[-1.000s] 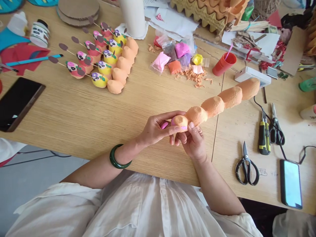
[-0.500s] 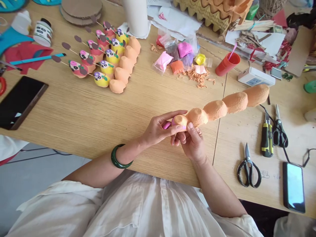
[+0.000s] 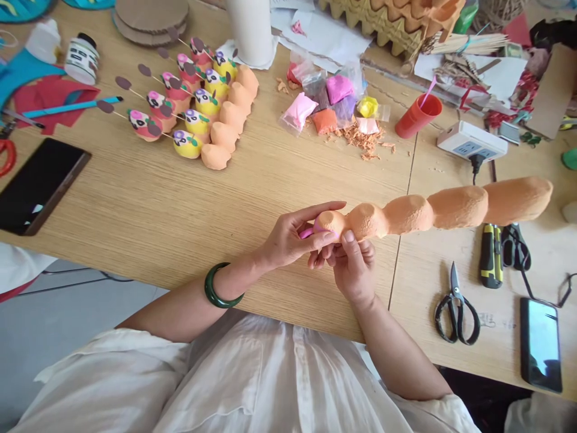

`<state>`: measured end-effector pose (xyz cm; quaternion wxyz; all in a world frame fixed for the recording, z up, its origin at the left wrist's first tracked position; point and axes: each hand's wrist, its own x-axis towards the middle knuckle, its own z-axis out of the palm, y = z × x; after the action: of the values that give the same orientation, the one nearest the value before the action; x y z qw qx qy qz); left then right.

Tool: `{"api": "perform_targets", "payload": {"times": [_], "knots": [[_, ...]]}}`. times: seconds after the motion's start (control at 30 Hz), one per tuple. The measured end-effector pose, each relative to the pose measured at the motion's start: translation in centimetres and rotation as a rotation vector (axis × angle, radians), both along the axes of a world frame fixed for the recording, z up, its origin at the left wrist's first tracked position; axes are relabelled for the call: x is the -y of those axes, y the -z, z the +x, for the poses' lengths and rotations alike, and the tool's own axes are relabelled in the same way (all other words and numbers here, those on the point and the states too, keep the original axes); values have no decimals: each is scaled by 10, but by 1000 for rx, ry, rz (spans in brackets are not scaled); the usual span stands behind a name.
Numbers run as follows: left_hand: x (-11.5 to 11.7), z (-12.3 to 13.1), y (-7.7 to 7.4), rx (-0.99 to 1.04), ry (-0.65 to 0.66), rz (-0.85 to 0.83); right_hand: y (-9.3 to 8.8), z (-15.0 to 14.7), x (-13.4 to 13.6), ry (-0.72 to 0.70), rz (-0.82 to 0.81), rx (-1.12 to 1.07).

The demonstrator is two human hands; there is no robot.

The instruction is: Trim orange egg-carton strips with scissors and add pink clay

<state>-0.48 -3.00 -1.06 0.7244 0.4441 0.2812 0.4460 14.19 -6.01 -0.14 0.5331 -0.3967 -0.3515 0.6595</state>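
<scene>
Both hands hold up a strip of orange egg-carton cups [image 3: 408, 214], its bumps in a row that reaches out to the right. My left hand [image 3: 295, 236] closes around the strip's left end, thumb in front and fingers behind. Pink clay [image 3: 307, 232] shows at that end cup, partly hidden by the fingers. My right hand [image 3: 356, 264] grips the strip's lower edge beside it, thumb on the near side and fingers curled below. To the upper left, decorated pink and yellow cups [image 3: 196, 122] with stick antennae sit beside a plain orange strip [image 3: 224, 137].
Bags of coloured clay [image 3: 338, 90] lie at the back near orange scraps. A red cup [image 3: 418, 114] and a white power strip [image 3: 472, 141] stand behind the held strip. Scissors [image 3: 456, 307], a yellow-black cutter [image 3: 491, 255] and phones [image 3: 541, 343] lie around the sides.
The strip's far right end has swung toward me and further right, now covering part of the cutter and scissors behind it. Both hands keep nearly the same place and grip.
</scene>
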Motion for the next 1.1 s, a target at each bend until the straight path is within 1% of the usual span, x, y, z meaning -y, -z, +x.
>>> {"api": "perform_targets", "payload": {"times": [0.13,0.27,0.4,0.53,0.63,0.7,0.8,0.93,1.03,1.1], "knots": [[0,1,-2,17,-6,-5,7,2,5,18,75,59],[-1,2,-2,8,-27,-32,9,2,6,37,83,131],[-2,2,0,19,-17,-30,8,-1,4,26,96,168],[-4,2,0,27,-25,-111,7,-3,2,20,77,155],[-4,0,-2,57,31,-157,8,-3,1,36,83,135],[-4,-1,-2,67,66,-140,7,-2,1,53,100,120],[-4,-2,-3,53,67,-100,6,-1,2,53,113,97],[-3,1,-1,39,25,-62,5,-2,4,22,102,126],[-2,3,1,34,-21,-29,7,-3,5,-16,137,121],[-3,4,2,40,-27,-17,9,-2,5,-42,148,119]]}}
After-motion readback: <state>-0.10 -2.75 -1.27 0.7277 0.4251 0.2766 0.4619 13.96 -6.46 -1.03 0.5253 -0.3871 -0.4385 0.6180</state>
